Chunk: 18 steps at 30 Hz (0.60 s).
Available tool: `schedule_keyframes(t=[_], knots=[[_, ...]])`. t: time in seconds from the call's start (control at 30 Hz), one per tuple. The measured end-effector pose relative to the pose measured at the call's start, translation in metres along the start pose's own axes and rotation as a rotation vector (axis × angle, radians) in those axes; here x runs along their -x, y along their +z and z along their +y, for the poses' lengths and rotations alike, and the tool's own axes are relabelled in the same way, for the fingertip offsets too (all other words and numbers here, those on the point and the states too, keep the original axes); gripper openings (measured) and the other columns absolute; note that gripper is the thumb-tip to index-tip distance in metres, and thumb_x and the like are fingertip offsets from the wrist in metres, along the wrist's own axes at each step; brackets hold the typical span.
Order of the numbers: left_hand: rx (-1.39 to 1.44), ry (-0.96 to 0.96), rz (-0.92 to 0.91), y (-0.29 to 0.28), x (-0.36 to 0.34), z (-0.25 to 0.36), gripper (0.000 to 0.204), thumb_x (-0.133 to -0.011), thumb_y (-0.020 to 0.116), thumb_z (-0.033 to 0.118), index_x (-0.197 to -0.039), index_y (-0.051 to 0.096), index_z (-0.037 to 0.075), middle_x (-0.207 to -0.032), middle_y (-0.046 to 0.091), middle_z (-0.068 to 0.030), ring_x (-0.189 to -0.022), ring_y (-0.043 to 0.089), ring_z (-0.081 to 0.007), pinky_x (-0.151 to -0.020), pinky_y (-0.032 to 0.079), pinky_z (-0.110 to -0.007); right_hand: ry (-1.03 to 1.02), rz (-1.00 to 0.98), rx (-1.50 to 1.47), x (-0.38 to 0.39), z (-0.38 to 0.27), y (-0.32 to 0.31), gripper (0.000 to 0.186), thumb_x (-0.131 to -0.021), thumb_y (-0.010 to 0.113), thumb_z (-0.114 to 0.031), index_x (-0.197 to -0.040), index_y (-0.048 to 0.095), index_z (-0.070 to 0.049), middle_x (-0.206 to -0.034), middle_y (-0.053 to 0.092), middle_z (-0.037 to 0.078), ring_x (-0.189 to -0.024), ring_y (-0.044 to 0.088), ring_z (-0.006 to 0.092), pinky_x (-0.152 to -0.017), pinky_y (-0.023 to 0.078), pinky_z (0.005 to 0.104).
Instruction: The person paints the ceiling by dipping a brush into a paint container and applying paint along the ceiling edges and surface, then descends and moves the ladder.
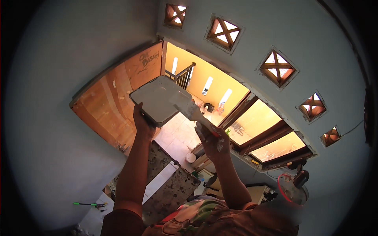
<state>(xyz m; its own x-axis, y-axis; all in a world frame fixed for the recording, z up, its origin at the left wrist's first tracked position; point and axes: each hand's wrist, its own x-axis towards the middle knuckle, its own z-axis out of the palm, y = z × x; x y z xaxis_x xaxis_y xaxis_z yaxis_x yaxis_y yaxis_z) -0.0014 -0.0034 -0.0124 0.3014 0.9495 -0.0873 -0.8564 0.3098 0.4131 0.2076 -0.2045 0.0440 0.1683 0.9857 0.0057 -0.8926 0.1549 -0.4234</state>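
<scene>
My left hand [144, 125] grips the near edge of a dark-rimmed rectangular tray [159, 98], raised in front of me and tilted. A smooth layer of pale grey paste covers much of its face. In my right hand [216, 146] is a putty knife [200, 116], its handle showing orange between the fingers. The knife's blade is against or just over the tray's right edge; which of the two, I cannot tell. Pale smears mark the fingers and back of my right hand.
An orange-brown wooden door [114, 98] stands ajar beyond the tray, beside a bright doorway. Brown-framed windows [262, 137] run to its right, under cross-barred vents [277, 69]. Below are a white tub [190, 157], a stained dark slab [169, 192] and a red-rimmed fan [293, 188].
</scene>
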Motion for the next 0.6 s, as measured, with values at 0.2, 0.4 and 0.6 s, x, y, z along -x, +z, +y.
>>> schedule_keyframes(t=[0.2,0.4,0.6], knots=[[0.095,-0.142,-0.004,0.016,0.006,-0.012,0.057,-0.090,0.060,0.045,-0.133,0.056,0.008,-0.129,0.062,-0.0115,-0.116,0.060,-0.0309,-0.098,0.050,-0.050,0.114,-0.051,0.117,0.014,0.003,-0.033,0.029,-0.099,0.062,-0.016,-0.125,0.063,-0.001,-0.117,0.071,0.005,-0.106,0.068,0.0152,-0.097,0.053,0.0326],[-0.140,-0.066,-0.112,-0.019,0.012,-0.001,0.075,-0.087,0.057,0.057,-0.144,0.050,0.009,-0.143,0.055,-0.0113,-0.129,0.053,-0.0328,-0.105,0.045,-0.048,0.154,-0.001,0.409,0.007,0.030,-0.009,0.030,-0.101,0.060,-0.018,-0.125,0.063,-0.001,-0.104,0.074,0.008,-0.079,0.070,0.0120,-0.074,0.058,0.0290],[-0.115,-0.074,-0.160,0.004,0.016,-0.008,0.075,-0.088,0.058,0.054,-0.146,0.046,0.008,-0.142,0.052,-0.0130,-0.129,0.052,-0.0321,-0.104,0.045,-0.046,0.118,0.036,0.404,0.010,0.024,-0.014,0.027,-0.103,0.058,-0.023,-0.113,0.067,-0.001,-0.097,0.073,0.009,-0.072,0.067,0.0133,-0.068,0.056,0.0290]])
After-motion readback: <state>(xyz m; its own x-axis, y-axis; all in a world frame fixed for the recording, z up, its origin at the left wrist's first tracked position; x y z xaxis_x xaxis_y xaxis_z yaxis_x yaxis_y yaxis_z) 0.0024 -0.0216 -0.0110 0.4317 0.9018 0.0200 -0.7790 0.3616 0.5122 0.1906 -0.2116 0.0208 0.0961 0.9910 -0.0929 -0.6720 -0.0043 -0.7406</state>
